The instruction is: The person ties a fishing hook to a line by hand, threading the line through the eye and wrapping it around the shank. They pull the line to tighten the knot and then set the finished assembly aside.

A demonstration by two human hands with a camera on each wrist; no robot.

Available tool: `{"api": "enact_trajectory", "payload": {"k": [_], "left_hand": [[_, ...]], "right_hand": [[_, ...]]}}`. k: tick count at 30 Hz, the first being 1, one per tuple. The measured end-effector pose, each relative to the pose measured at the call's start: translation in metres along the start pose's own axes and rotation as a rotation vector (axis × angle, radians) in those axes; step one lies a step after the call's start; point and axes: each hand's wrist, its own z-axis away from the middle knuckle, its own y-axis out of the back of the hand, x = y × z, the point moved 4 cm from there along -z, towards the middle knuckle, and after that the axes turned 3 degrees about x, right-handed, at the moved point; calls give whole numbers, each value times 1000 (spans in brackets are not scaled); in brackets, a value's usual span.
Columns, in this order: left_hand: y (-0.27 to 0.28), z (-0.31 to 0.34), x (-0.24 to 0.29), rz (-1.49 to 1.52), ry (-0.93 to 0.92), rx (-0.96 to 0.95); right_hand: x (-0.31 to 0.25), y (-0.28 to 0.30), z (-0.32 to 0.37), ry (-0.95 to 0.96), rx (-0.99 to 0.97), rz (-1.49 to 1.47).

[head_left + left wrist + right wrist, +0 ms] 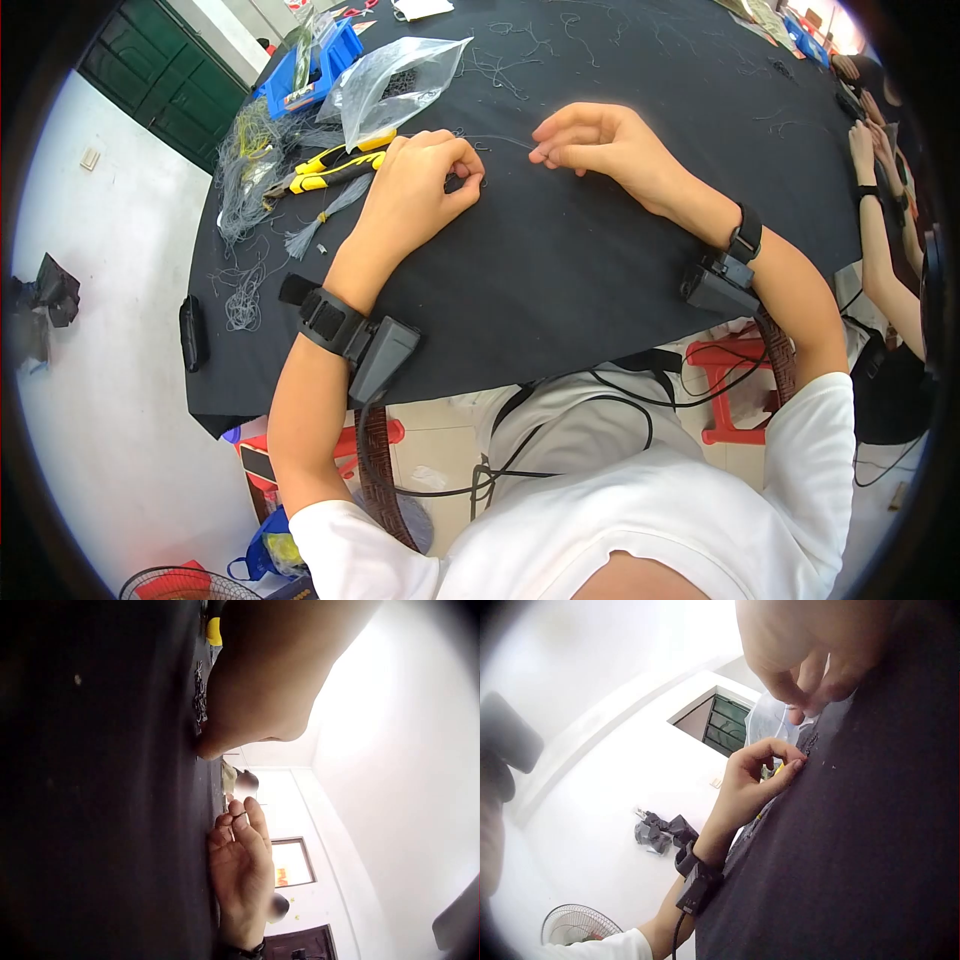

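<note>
In the head view my left hand [425, 185] is over the black cloth, thumb and forefinger pinched in a ring. Small dark pieces [455, 183] show inside that ring; in the right wrist view the left hand's [754, 784] fingertips meet at their edge. What those tips hold is too small to tell. My right hand [610, 150] is raised off to the right, fingers bent towards the thumb. It pinches a thin grey line [500, 138] that runs towards the left hand. The left wrist view shows the right hand [244, 862] with a thin dark strand [240, 815] between its fingertips.
Yellow-and-black pliers [335, 170], a bundle of grey line [325, 220] and tangled strands [245, 170] lie left. Behind stand a clear plastic bag [400, 85] and a blue bin [315, 75]. A black case [193, 333] lies at the left edge. Other people's arms [880, 240] are far right.
</note>
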Motion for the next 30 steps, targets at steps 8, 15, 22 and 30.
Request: {"api": "enact_trajectory", "payload": {"k": [8, 15, 22, 30], "left_hand": [[0, 0, -2, 14, 24, 49], [6, 0, 11, -12, 25, 20], [5, 4, 10, 7, 132, -28], [5, 3, 10, 80, 126, -57]], "right_hand": [[0, -1, 0, 8, 31, 41], [-2, -2, 1, 8, 32, 44], [0, -2, 0, -8, 12, 10], [0, -2, 0, 13, -9, -15]]}}
